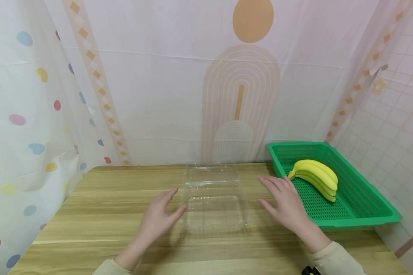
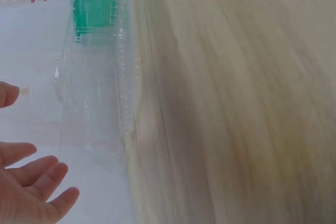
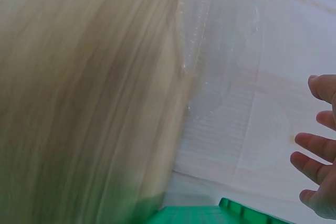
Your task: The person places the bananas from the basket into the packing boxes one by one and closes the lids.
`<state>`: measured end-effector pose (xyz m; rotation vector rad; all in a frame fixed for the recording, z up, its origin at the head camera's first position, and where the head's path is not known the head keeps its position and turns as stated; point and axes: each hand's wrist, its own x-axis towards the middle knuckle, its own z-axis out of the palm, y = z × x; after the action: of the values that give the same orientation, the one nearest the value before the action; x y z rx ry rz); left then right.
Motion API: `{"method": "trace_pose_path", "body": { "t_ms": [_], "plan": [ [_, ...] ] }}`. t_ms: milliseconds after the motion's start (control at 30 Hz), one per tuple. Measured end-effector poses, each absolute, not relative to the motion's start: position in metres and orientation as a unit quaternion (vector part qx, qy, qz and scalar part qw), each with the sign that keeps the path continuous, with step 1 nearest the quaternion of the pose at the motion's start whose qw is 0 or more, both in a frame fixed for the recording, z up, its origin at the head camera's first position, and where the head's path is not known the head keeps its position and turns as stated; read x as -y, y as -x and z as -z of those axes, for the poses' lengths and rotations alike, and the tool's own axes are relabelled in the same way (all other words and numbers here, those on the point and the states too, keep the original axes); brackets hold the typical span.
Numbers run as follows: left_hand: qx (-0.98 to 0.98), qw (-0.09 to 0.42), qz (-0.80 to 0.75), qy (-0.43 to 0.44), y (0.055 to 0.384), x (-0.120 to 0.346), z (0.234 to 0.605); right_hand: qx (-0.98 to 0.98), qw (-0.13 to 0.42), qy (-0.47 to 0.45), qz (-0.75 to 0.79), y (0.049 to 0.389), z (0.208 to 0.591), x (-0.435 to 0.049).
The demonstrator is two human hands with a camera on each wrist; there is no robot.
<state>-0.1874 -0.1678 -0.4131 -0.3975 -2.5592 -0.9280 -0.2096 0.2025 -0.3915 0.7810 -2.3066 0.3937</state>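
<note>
Centrally, on the wood-grain table [image 1: 89, 229], I observe a clear plastic container [image 1: 213, 214], unfolded and upright, its base toward the person and its lid [image 1: 211, 173] tipped back toward the curtain [image 1: 151, 95]. I take this orientation as deliberate: with the lid turned away, the base is uncovered and accessible from the near side and from above.

Flanking the container, the left hand [image 1: 160, 215] is released, fingers extended and thumb reaching toward the near left edge; the left wrist view shows me a gap between fingertips and plastic. Opposite, the right hand [image 1: 283, 202] is likewise released, fingers spread, grasping nothing. I judge the spacing, slightly wider than the container, suited to framing it from both sides without disturbing light plastic. Both hands appear raised above the tabletop.

Farther right, a green basket [image 1: 361, 222] sits beyond the right hand, whose fingers overlap its left wall in the head view yet stand apart from it in the right wrist view. Inside lie yellow bananas [image 1: 313, 175], stem end toward that left wall; the basket presumably confines them beside the container, within the right arm's reach.

Outermost, I note the patterned curtain, probably hung to screen the background.
</note>
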Motion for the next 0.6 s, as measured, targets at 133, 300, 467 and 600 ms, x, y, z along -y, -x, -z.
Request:
{"method": "trace_pose_path", "body": {
  "t_ms": [133, 300, 467, 600],
  "plan": [
    [0.897, 0.160, 0.394, 0.122, 0.187, 0.168, 0.412, 0.884, 0.331, -0.293, -0.153, 0.206, 0.386, -0.207],
    [0.872, 0.110, 0.469, 0.086, 0.188, 0.169, 0.413, 0.887, 0.330, -0.282, -0.159, 0.204, 0.379, -0.215],
    [0.858, 0.070, 0.506, 0.057, 0.189, 0.171, 0.414, 0.884, 0.338, -0.278, -0.165, 0.203, 0.374, -0.225],
    [0.852, 0.051, 0.519, 0.041, 0.190, 0.172, 0.416, 0.882, 0.346, -0.273, -0.170, 0.204, 0.371, -0.234]
  ]
}}
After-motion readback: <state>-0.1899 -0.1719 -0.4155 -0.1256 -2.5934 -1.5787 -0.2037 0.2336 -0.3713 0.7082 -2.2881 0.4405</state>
